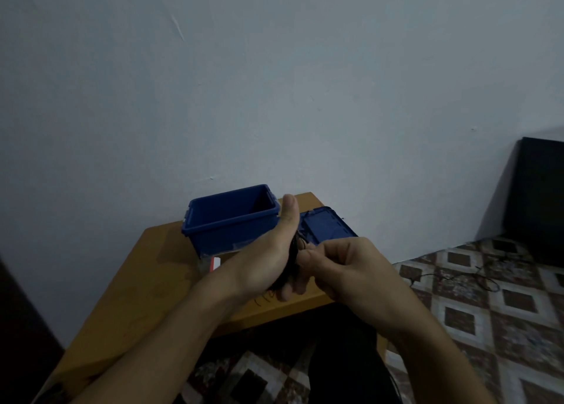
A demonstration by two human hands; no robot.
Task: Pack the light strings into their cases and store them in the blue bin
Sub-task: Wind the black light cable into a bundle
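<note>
Just in front of the blue bin (pixel 232 234), the left hand (pixel 265 260) grips the coiled light string (pixel 293 251) like a spool, while the right hand (pixel 348 266) fingers (pixel 316 252) pinch its strand, probably winding it compact for casing.

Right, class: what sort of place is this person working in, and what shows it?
Most likely a room in a home: a plain painted wall, a patterned tile floor, and a small wooden table against the wall with a blue bin on it.
</note>
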